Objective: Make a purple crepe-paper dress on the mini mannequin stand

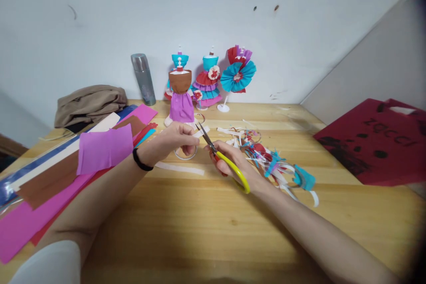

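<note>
My left hand (pixel 182 136) pinches a short white paper strip (pixel 201 132) between thumb and fingers. In my right hand (pixel 233 159) is a pair of scissors with yellow handles (pixel 237 171); the blades are parted and point up and left, close to the strip. Just behind my left hand stands a small dress-form figure (pixel 181 97) with a brown top and a purple gathered skirt. Below my hands a longer white strip (pixel 179 168) lies on the table, near a roll of tape (pixel 185 153) partly hidden by my left hand.
Several decorated dress forms (pixel 210 77) stand along the wall beside a grey bottle (pixel 143 79). Coloured crepe paper (pixel 104 148) and a brown cloth (pixel 89 104) lie at left. Paper scraps (pixel 266 157) spread right of my hands, with a red bag (pixel 372 142) beyond.
</note>
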`<state>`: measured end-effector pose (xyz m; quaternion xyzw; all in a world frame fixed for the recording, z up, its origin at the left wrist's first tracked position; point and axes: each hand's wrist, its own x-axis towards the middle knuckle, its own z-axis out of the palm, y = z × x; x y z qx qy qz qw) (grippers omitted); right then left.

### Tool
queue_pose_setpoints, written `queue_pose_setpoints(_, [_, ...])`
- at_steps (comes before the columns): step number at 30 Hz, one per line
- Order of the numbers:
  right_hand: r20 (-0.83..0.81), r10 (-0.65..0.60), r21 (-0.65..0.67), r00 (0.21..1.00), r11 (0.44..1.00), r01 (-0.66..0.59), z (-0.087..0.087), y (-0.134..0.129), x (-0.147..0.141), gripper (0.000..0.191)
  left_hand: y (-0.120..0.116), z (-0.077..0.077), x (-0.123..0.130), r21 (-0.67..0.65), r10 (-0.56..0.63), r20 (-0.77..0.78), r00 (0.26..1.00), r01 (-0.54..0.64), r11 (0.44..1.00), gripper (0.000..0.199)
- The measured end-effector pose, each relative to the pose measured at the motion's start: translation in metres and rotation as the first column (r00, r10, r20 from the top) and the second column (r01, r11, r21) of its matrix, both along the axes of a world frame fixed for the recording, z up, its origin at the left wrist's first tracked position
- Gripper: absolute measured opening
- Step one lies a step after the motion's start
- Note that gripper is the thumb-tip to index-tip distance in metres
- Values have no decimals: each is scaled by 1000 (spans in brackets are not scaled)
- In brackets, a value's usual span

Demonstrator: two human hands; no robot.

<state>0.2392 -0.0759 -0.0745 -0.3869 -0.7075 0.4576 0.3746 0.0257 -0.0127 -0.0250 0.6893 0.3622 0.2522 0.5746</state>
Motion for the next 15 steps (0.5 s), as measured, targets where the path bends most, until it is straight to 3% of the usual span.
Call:
queue_pose_setpoints(10, [-29, -69, -74, 997, 995, 67, -1, -3, -6, 43, 3, -4, 1, -21, -19, -12, 1000, 19, 1000, 23])
queue_pose_setpoints(15, [-56, -191, -41, 980, 981, 189, -7, -6, -12, 44, 0, -2, 4, -38, 6, -34, 999, -8, 999, 25])
